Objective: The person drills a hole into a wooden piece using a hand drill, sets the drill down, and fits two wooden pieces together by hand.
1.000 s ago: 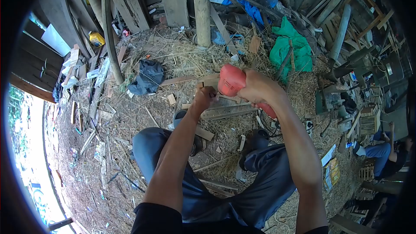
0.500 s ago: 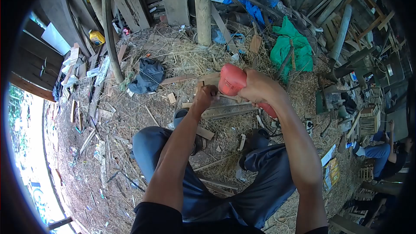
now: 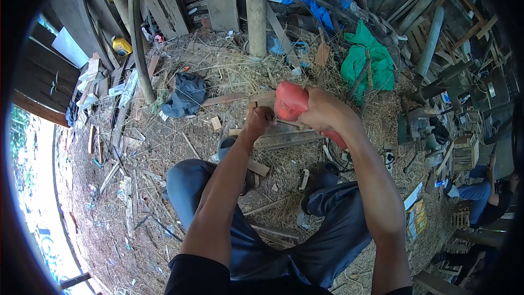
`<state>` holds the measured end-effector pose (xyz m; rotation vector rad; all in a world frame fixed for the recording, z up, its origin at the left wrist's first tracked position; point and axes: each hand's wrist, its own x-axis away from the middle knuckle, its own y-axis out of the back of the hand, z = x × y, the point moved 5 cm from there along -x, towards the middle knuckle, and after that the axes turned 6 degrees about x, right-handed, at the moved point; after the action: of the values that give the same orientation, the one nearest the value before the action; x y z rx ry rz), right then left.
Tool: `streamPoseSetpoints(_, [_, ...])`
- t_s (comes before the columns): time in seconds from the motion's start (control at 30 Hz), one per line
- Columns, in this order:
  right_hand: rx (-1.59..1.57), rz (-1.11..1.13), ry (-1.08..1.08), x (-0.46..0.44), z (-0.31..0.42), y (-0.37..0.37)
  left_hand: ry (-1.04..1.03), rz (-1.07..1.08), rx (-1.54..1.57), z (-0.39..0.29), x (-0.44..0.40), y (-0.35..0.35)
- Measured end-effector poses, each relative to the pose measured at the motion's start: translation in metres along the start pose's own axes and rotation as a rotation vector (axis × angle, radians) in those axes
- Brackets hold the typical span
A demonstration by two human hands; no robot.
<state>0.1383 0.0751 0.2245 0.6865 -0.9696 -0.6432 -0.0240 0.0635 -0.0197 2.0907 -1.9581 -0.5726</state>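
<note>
At the near edge of the littered ground (image 3: 164,147), two bent legs in dark trousers (image 3: 333,213) are spread wide. Past the knees, two hands are busy at a red power tool (image 3: 291,101). During the last second very little has changed: the tool has shifted only slightly toward the left, and both hands stay at the same spot. From this I judge that the work goes on steadily in one place.

The right arm (image 3: 376,186) reaches forward and turns inward, and the right hand (image 3: 316,112) is closed around the tool, so that red housing shows on both sides of it. The left arm (image 3: 218,202) is stretched nearly straight, and the left hand (image 3: 258,120) is just beside the front of the tool, its fingers curled. Whether they grip something, perhaps a piece of wood, I cannot tell, because the knuckles hide it. Under the hands, wooden strips (image 3: 289,141) lie on the ground.

A little farther, a dark bag (image 3: 187,97) lies to the left and a green sheet (image 3: 364,68) to the right. Beyond them stands a wooden post (image 3: 255,16), and at the far edge of the ground lean grey boards (image 3: 219,0). Well apart, toward the right edge, is another person (image 3: 483,199).
</note>
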Motion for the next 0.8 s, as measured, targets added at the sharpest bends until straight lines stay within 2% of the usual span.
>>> streamPoseSetpoints(0.07, [0.047, -0.028, 0.017, 0.001, 0.002, 0.001, -0.097, 0.019, -0.026, -0.013, 0.003, 0.004])
streamPoseSetpoints(0.3, [0.027, 0.003, -0.005, 0.014, 0.009, 0.007, -0.105, -0.001, -0.064, -0.015, 0.006, 0.003])
streamPoseSetpoints(0.5, [0.078, -0.099, 0.048, 0.006, -0.005, -0.003, -0.086, -0.019, -0.01, -0.016, 0.006, 0.002])
streamPoseSetpoints(0.57, [0.066, -0.158, 0.101, 0.004, -0.008, -0.004, 0.022, -0.017, 0.014, -0.014, 0.006, 0.002])
streamPoseSetpoints(0.67, [0.133, -0.27, 0.188, 0.002, -0.009, -0.005, 0.078, 0.026, -0.025, -0.015, 0.005, 0.003])
streamPoseSetpoints(0.8, [0.07, -0.139, 0.064, 0.012, 0.001, 0.006, 0.002, -0.003, -0.098, -0.008, 0.004, 0.002])
